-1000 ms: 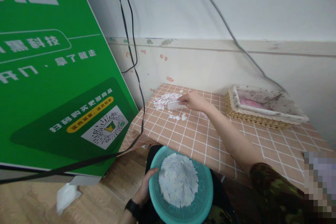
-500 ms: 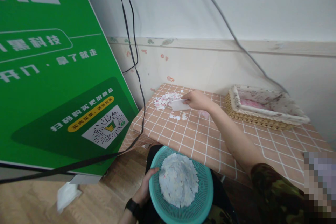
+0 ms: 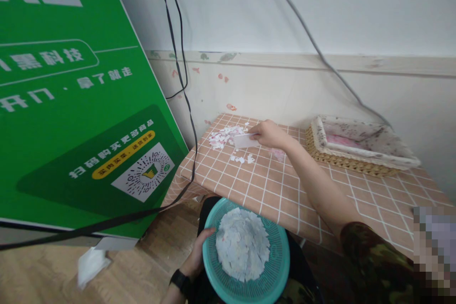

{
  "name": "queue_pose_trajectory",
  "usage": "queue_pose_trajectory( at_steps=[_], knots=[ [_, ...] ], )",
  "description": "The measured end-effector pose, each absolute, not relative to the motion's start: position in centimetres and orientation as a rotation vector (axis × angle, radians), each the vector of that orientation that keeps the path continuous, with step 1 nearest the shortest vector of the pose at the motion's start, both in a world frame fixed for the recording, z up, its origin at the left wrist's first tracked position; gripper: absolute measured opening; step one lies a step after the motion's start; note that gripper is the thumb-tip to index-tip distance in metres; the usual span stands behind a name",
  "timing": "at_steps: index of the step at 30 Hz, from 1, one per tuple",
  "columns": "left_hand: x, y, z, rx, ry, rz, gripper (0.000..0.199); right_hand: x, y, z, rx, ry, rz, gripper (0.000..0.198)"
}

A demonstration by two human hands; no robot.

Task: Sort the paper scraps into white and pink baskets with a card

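Note:
My right hand (image 3: 270,134) is closed on a flat white card (image 3: 245,140), held low over the tabletop. Just left of the card lies a heap of small torn paper scraps (image 3: 223,137), white with some pink. A few more loose scraps (image 3: 242,158) lie nearer the front. My left hand (image 3: 203,247) grips the left rim of a turquoise plastic basket (image 3: 281,266) on my lap, its thumb over the edge. A mound of pale paper scraps (image 3: 242,244) fills the middle of that basket.
A lined wicker basket (image 3: 352,164) with something pink inside stands against the wall on the checked tablecloth (image 3: 278,185). A pinkish bit (image 3: 277,154) lies beside my right wrist. At left are a green sign (image 3: 71,128) and hanging black cables (image 3: 194,142).
Almost nothing differs. My right hand and the card have shifted very slightly to the right; my left hand and the turquoise basket stay put.

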State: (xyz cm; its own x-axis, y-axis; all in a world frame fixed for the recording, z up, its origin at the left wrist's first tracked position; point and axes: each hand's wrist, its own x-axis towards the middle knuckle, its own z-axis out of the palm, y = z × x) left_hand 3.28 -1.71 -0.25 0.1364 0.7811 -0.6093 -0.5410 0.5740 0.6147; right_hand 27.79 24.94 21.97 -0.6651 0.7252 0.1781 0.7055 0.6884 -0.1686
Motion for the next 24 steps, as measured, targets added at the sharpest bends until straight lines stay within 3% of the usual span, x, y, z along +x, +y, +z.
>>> queue_pose_trajectory(
  at_steps=[24],
  knots=[
    [3.5,-1.6,0.5,0.287,1.089,0.998,0.030,28.2,25.3,22.0,-1.108,-2.684,0.232,0.025]
  ],
)
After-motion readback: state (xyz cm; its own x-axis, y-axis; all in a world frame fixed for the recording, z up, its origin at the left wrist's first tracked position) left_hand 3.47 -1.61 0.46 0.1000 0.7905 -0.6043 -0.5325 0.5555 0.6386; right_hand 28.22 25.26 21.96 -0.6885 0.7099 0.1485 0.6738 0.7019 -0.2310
